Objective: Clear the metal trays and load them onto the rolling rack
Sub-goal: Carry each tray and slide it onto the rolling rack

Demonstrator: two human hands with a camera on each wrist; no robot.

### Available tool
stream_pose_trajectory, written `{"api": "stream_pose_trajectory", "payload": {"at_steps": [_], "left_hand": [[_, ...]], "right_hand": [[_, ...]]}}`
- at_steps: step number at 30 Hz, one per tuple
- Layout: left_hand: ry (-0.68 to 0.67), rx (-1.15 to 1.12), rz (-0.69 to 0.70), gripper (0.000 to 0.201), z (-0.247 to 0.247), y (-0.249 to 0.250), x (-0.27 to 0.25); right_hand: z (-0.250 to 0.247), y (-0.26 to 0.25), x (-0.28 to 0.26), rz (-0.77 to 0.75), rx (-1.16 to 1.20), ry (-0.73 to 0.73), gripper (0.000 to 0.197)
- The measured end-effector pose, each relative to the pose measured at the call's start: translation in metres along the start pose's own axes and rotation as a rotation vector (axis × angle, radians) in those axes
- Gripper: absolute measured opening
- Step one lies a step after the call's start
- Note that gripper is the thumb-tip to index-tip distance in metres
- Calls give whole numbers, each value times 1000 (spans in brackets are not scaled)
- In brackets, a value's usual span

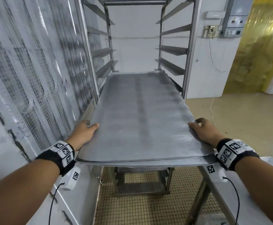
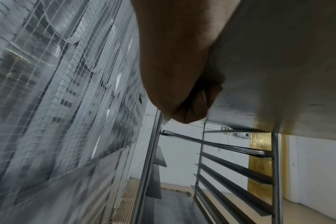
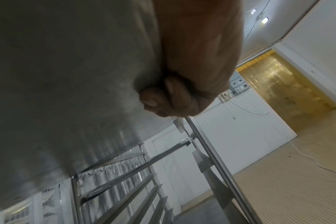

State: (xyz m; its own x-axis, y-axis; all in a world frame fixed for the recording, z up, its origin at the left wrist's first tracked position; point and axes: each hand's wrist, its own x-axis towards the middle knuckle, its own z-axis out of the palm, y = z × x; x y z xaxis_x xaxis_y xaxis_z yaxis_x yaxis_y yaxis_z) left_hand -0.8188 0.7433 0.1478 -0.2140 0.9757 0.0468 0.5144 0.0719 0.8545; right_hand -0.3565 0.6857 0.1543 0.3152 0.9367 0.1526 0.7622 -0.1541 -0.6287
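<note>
A stack of flat grey metal trays (image 1: 139,114) juts out of the steel rolling rack (image 1: 187,51), its far end between the rack's side rails. My left hand (image 1: 85,132) grips the stack's left edge, thumb on top and fingers curled underneath. My right hand (image 1: 204,132) grips the right edge the same way. From below, the left wrist view shows my left hand (image 2: 182,91) curled under the tray's underside (image 2: 278,68). In the right wrist view my right hand (image 3: 182,91) curls beneath the underside of the tray (image 3: 67,75). At least two trays lie stacked, the lower one's edge (image 1: 142,164) showing.
A wire-mesh panel (image 1: 35,75) runs close along the left. The rack has empty angled rails above (image 1: 173,49) and below (image 2: 236,174). A steel table edge (image 1: 230,184) stands at the right. Beyond lie a tiled floor (image 1: 148,208), a white wall and a yellow strip curtain (image 1: 259,46).
</note>
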Motion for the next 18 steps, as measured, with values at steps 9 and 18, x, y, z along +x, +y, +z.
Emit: {"api": "stream_pose_trajectory", "payload": {"at_steps": [9,18], "left_hand": [[-24,36,25,23,0,26,34],[-74,41,26,29,-9,38,34]], "right_hand": [[-28,-28,22,-61,-130,-35,73],[-38,-75,-45,-530,-101,-197,94]]}}
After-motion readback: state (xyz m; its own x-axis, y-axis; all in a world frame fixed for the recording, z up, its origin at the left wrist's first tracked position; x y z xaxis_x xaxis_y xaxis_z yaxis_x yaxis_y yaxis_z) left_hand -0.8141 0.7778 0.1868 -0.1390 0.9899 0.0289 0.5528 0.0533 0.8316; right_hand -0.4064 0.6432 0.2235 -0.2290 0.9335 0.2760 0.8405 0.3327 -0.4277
